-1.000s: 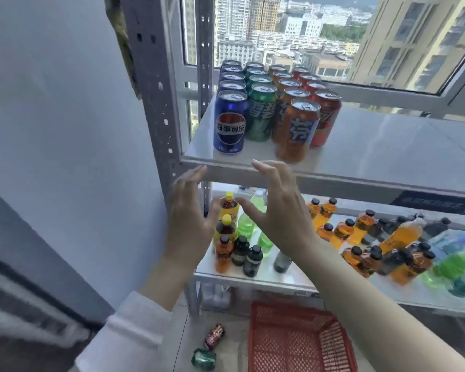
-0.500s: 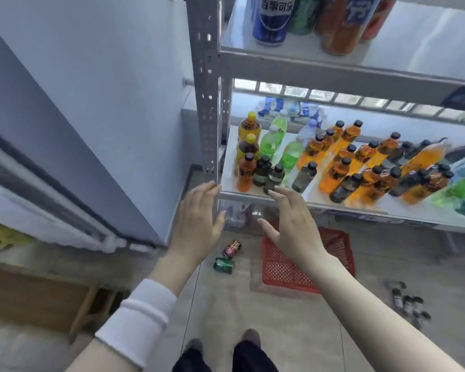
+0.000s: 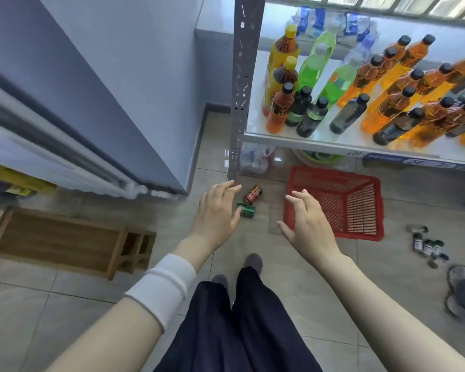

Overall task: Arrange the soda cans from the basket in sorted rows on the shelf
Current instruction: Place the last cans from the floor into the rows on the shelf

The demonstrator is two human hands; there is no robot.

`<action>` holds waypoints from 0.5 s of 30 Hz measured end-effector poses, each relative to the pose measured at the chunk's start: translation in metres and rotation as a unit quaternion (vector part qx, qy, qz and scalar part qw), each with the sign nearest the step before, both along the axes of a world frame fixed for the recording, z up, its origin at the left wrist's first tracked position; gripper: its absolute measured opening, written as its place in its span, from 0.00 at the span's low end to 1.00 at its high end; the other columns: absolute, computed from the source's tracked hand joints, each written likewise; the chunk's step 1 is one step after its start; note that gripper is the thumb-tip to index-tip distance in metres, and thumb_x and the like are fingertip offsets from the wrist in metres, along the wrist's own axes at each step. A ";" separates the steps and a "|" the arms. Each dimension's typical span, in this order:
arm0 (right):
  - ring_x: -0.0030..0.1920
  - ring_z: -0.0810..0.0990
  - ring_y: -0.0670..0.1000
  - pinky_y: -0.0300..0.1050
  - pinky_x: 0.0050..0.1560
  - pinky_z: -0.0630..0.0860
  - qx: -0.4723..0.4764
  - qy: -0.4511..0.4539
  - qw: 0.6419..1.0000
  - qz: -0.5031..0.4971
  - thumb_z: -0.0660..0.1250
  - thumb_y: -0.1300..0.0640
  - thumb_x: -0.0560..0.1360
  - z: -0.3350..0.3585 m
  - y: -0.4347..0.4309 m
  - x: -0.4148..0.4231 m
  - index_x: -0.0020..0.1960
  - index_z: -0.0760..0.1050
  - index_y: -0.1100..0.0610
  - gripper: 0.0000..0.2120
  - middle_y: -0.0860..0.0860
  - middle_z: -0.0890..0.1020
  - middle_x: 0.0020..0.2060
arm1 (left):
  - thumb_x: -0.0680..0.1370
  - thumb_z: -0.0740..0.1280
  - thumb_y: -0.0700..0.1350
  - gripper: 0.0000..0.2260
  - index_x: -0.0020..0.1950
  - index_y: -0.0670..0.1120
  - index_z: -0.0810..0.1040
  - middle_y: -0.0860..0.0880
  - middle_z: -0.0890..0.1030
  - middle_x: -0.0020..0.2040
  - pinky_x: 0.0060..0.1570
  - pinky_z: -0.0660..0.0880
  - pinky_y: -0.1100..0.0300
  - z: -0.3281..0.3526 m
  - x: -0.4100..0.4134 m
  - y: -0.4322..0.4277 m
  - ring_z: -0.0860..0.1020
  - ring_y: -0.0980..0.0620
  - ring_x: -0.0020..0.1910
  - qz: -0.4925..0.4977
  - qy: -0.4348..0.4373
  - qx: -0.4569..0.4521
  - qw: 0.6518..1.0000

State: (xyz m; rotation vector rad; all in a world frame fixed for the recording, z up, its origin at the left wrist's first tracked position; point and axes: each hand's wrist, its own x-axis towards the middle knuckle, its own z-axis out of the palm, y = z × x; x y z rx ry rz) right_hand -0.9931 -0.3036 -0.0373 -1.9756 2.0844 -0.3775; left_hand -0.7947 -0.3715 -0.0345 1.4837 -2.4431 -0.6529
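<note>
L grip [image 3: 216,213], R grip [image 3: 310,226] splayed; 2 cans [image 3: 253,194], 1 basket [image 3: 373,205] below.

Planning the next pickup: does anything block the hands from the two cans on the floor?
Nothing visible. The red soda can and green soda can lie on tile between the left hand and right hand, beside the red plastic basket.

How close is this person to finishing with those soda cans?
Nearly done, it seems. Done: the red basket shows no cans inside. In hand: nothing; the left hand and right hand are open and empty, low over the floor. Left: a red can and a green can lie on the tiles beside the basket. The can shelf is out of view.
</note>
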 end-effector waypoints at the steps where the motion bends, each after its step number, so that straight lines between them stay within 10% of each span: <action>1: 0.62 0.74 0.66 0.57 0.63 0.70 0.008 0.004 1.000 0.000 0.78 0.60 0.62 -0.007 0.000 -0.005 0.58 0.73 0.69 0.28 0.64 0.77 0.56 | 0.76 0.66 0.43 0.21 0.68 0.42 0.69 0.44 0.70 0.68 0.68 0.61 0.53 -0.008 -0.001 0.000 0.67 0.45 0.68 0.007 -0.001 0.013 1.000; 10: 0.59 0.76 0.68 0.59 0.57 0.73 0.129 0.036 0.990 0.051 0.81 0.63 0.54 -0.120 -0.036 -0.058 0.57 0.75 0.69 0.33 0.65 0.78 0.54 | 0.78 0.63 0.46 0.20 0.69 0.47 0.66 0.49 0.69 0.68 0.67 0.58 0.55 -0.149 -0.011 -0.027 0.65 0.49 0.68 0.094 -0.039 0.197 0.975; 15: 0.57 0.77 0.67 0.57 0.55 0.75 0.153 0.112 0.967 0.168 0.81 0.63 0.51 -0.296 -0.098 -0.082 0.56 0.76 0.68 0.35 0.64 0.79 0.54 | 0.77 0.64 0.50 0.24 0.71 0.48 0.64 0.48 0.67 0.70 0.67 0.60 0.56 -0.327 -0.028 -0.069 0.65 0.49 0.69 0.048 -0.033 0.241 0.969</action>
